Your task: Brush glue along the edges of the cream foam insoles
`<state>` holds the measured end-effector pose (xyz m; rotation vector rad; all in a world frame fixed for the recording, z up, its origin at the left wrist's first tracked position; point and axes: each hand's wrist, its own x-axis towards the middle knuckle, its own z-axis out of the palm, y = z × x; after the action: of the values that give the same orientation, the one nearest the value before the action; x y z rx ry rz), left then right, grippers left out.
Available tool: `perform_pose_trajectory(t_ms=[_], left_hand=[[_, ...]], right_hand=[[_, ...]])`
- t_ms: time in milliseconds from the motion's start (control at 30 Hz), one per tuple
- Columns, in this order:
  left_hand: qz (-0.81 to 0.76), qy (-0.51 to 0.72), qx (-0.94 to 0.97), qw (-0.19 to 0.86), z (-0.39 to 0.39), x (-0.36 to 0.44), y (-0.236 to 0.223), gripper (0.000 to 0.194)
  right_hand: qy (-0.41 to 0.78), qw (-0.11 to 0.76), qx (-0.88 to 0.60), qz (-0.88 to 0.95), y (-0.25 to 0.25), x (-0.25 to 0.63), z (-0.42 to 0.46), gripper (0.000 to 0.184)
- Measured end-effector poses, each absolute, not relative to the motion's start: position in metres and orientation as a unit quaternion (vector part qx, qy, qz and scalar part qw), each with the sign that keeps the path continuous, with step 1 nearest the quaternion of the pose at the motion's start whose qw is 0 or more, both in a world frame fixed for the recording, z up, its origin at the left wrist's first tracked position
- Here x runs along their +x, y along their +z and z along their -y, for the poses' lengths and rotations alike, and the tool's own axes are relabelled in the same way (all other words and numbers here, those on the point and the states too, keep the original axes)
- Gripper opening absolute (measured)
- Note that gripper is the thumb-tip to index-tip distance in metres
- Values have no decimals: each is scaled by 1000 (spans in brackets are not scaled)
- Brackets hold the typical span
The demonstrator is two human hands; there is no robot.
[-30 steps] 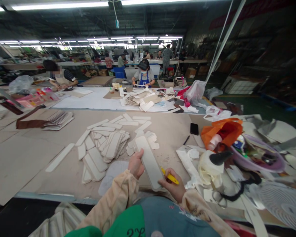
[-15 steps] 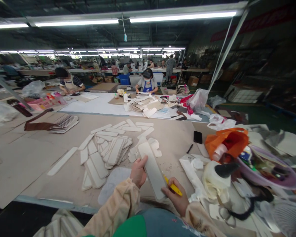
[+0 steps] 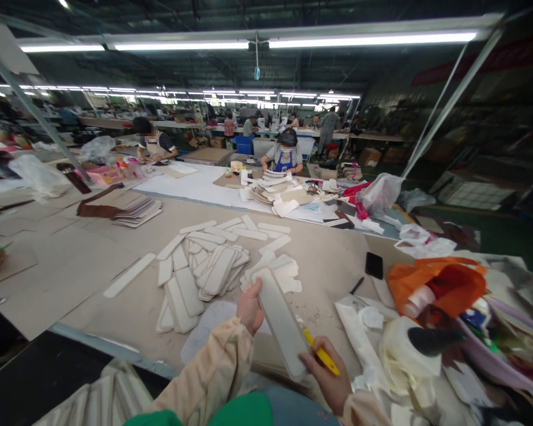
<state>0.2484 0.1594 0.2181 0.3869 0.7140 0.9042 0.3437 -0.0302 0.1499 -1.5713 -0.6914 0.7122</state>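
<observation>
left hand (image 3: 250, 307) gripping a pale strip (image 3: 281, 322), right hand (image 3: 330, 371) clasping a yellow-handled tool (image 3: 322, 353), bottom center, piled pieces (image 3: 204, 266) at center

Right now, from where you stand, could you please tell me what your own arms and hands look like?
The left hand and right hand are both bare, with no gloves. The left sleeve is long, loose and pale peach-beige, wrinkled along the forearm and gathered at the wrist. The right sleeve is a similar colour, though only its end shows.
</observation>
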Motion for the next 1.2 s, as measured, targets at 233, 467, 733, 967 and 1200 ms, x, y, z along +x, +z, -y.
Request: perform_pose_trajectory(t_ms=[233,467,733,967,1200], left_hand=[[-301,312,236,870,-118,244,184,35],[-333,317,218,861,-139,231,168,47],[-433,267,394,765,-240,176,151,56],[-519,202,511,655,-353,147,135,44],[-537,151,667,493,-409,149,132,47]], right_hand=[[299,589,-690,294,146,342,23,36],[341,589,-670,298,141,332,12,43],[334,586,-694,251,138,340,12,41],[349,564,-719,208,135,345,16,35],[314,552,-750,186,141,346,23,38]])
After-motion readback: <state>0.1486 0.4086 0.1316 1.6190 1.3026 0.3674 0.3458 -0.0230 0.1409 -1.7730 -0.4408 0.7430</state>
